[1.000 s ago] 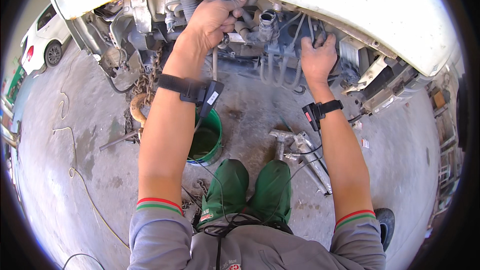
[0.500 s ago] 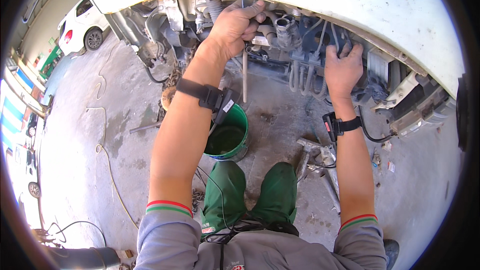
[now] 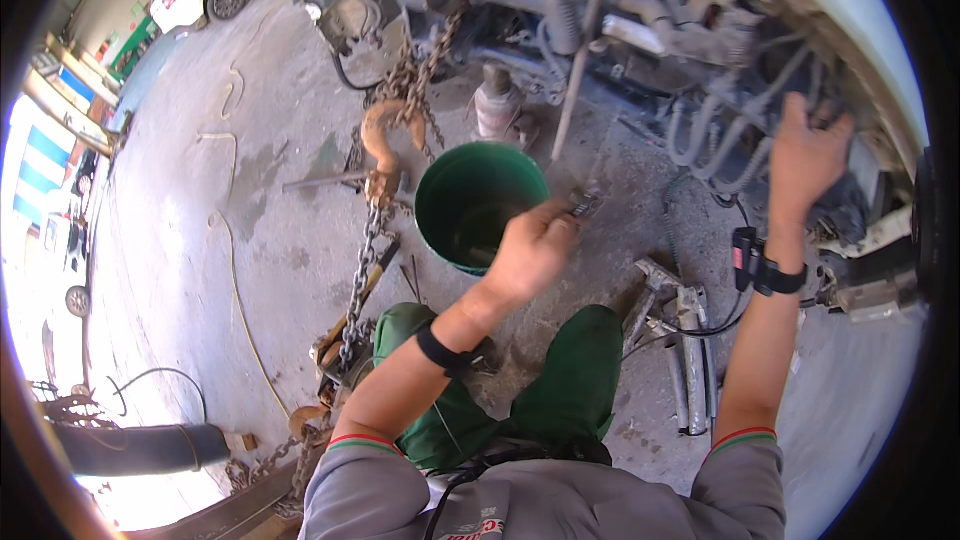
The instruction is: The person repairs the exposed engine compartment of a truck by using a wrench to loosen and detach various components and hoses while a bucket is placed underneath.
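The left hand (image 3: 530, 252) is closed around a small dark metal tool (image 3: 583, 206), just beside the rim of the round green plastic bucket (image 3: 470, 202) standing on the concrete floor (image 3: 200, 240). The right hand (image 3: 805, 155), fingers spread wide, presses against the grimy hoses (image 3: 720, 145) of the vehicle's underside, holding nothing.

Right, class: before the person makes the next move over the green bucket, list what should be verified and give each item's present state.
1. Left hand grips the small dark metal part: ok.
2. Part sits above the round green plastic bucket: not ok, beside its rim.
3. Bucket upright: ok.
4. Right hand braced on the grey hoses: ok.
5. Rusty chain hook apart from the hands: ok.
6. Bucket contents: cannot tell.
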